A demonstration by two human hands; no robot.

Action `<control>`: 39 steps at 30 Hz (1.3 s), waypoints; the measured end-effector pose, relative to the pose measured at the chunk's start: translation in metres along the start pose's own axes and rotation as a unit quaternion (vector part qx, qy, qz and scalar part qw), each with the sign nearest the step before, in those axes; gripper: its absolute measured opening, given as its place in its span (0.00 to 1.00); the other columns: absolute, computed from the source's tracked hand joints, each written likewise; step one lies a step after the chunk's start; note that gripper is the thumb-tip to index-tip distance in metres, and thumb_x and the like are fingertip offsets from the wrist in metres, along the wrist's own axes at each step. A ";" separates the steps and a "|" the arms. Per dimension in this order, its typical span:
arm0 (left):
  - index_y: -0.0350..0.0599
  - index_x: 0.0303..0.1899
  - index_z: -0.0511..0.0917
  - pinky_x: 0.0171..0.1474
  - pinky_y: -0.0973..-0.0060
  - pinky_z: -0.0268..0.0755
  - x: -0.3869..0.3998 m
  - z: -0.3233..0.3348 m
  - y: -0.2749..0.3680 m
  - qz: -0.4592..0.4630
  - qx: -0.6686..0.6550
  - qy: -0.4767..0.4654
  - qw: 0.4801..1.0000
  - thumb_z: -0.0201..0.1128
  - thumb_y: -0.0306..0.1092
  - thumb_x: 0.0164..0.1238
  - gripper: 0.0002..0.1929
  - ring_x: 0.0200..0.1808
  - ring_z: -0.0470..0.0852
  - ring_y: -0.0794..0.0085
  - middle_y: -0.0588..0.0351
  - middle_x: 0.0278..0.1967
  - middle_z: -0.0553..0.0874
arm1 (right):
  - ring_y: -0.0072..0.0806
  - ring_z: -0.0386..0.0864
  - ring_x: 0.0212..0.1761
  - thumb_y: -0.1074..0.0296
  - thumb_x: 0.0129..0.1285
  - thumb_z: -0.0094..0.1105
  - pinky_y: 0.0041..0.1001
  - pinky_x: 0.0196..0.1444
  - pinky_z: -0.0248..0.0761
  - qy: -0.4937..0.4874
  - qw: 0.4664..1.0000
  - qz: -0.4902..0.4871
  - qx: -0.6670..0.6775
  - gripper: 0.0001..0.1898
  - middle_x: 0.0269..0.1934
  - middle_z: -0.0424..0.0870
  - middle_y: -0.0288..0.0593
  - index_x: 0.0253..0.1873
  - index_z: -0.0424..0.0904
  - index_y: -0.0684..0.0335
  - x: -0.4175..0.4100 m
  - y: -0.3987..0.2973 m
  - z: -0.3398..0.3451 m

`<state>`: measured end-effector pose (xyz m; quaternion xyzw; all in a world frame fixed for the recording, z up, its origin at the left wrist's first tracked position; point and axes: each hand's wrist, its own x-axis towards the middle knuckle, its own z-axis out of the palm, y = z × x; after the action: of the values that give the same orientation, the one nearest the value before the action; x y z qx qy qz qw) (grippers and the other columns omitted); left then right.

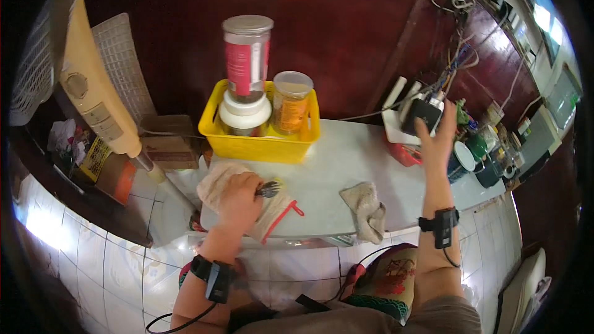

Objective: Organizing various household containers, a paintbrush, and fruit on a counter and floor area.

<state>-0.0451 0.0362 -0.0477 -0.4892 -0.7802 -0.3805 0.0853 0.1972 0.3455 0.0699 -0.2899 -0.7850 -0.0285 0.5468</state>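
My left hand [241,199] is closed around a metal fork [269,189], its tines pointing right. Under that hand lies a beige cloth with red edging and a red hanging loop [277,222]. Something small and yellow shows just behind the tines. At the right, my right hand [438,132] grips a black box-shaped device [422,116] with cables at its top. That device is over a white tray [394,127], which sits on a red container [403,152]. A crumpled grey-beige cloth [366,208] lies on the white table [325,185] between my hands.
A yellow plastic basket [257,148] at the back holds several jars, including a tall clear one with a pink label [246,62]. A tower fan [97,88] stands left. Mugs, including a green one [477,144], and small bottles crowd the right end. Loose cables [457,46] hang above.
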 end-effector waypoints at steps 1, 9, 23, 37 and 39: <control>0.44 0.35 0.78 0.50 0.63 0.68 -0.002 -0.009 0.000 0.004 0.003 -0.003 1.000 0.60 0.25 0.45 0.11 0.43 0.77 0.55 0.51 0.36 0.80 | 0.49 0.53 0.69 0.63 0.49 0.68 0.37 0.68 0.48 0.016 0.996 0.057 -0.064 0.40 0.66 0.56 0.60 0.66 0.57 0.66 -0.003 0.008 -0.023; 0.41 0.37 0.77 0.50 0.63 0.68 0.001 -0.011 0.003 -0.038 -0.011 -0.017 0.999 0.60 0.23 0.48 0.11 0.45 0.77 0.53 0.49 0.40 0.81 | 0.51 0.54 0.69 0.44 0.44 0.68 0.35 0.64 0.56 -0.091 0.947 0.284 -0.115 0.47 0.67 0.50 0.65 0.66 0.59 0.66 -0.064 0.147 -0.081; 0.43 0.35 0.78 0.50 0.64 0.68 -0.003 -0.007 -0.009 -0.020 0.041 -0.008 0.999 0.59 0.25 0.46 0.11 0.45 0.77 0.55 0.50 0.37 0.81 | 0.37 0.66 0.63 0.61 0.47 0.72 0.31 0.64 0.57 0.073 0.977 0.184 -0.081 0.38 0.61 0.68 0.48 0.63 0.64 0.64 -0.085 0.092 -0.073; 0.45 0.31 0.77 0.49 0.65 0.67 0.002 -0.009 0.001 0.007 0.013 -0.005 1.000 0.59 0.27 0.45 0.08 0.42 0.76 0.59 0.54 0.33 0.79 | 0.32 0.68 0.58 0.78 0.50 0.65 0.28 0.60 0.61 0.073 0.956 0.119 0.256 0.34 0.59 0.67 0.45 0.64 0.62 0.62 -0.009 -0.065 -0.083; 0.45 0.31 0.77 0.50 0.65 0.67 0.001 -0.006 -0.002 0.006 0.011 -0.003 1.000 0.59 0.27 0.45 0.08 0.42 0.76 0.59 0.54 0.33 0.79 | 0.30 0.70 0.55 0.75 0.52 0.63 0.26 0.57 0.62 0.010 0.914 0.184 0.360 0.31 0.55 0.70 0.45 0.63 0.63 0.64 0.012 -0.087 -0.057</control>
<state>-0.0487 0.0327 -0.0440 -0.4942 -0.7815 -0.3700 0.0903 0.2001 0.2575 0.1275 -0.2124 -0.6691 0.3549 0.6174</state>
